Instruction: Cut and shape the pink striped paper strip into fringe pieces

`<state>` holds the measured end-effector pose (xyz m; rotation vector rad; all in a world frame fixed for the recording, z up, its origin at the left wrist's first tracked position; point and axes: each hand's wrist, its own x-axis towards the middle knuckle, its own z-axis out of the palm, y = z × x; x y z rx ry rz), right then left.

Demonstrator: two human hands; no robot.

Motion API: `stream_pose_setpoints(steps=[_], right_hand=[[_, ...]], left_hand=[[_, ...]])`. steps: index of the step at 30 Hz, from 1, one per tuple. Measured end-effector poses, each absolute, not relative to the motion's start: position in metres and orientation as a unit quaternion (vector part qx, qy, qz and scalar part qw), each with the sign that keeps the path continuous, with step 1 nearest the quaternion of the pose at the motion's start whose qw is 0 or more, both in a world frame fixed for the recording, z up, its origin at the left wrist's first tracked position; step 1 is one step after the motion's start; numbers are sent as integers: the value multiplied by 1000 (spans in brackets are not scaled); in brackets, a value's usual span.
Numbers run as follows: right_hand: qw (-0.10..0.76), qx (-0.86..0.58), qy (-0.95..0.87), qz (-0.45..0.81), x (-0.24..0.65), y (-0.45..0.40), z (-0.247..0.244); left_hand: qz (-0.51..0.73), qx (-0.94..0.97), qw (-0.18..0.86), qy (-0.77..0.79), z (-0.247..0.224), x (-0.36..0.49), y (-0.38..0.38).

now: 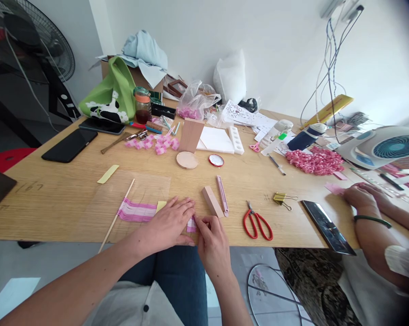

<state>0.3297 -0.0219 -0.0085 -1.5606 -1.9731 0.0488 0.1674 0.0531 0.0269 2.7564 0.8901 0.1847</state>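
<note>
A pink striped strip (136, 212), apparently fabric or thin ribbon, lies along the table's front edge, its left end against a thin wooden stick (109, 230). Across the strip's right part rests my left hand (172, 220), palm down with fingers stretched out, hiding the middle. Thumb and index finger of my right hand (213, 237) are closed at the strip's short right end. A piece of yellow tape (161, 206) shows beside my left hand. Just beyond my right hand lie a wooden block (212, 202) and a pink slim tool (222, 195).
Red-handled scissors (257, 225), a gold binder clip (285, 199) and a phone (327, 227) lie to the right. Another person's hands (363, 199) rest at the far right. Behind stand a wooden board (191, 136), a round wooden disc (187, 160) and pink yarn (315, 160).
</note>
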Motion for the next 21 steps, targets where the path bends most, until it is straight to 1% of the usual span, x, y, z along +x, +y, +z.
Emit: stream_pose_setpoints(steps=[5,12,17,21], right_hand=[[342,-581,-739,12,331,-23,-10],[331,-566,-755,17,332,-25,-9],[366,-556,-746,19,333,-26,-12],[362,-547,-754,22,335,-28,-13]], left_hand=[[62,944,115,304,25,168,54],[62,940,127,309,30,169,53],[61,941,122,309,30,169,53],[74,941,124,307,29,169,53]])
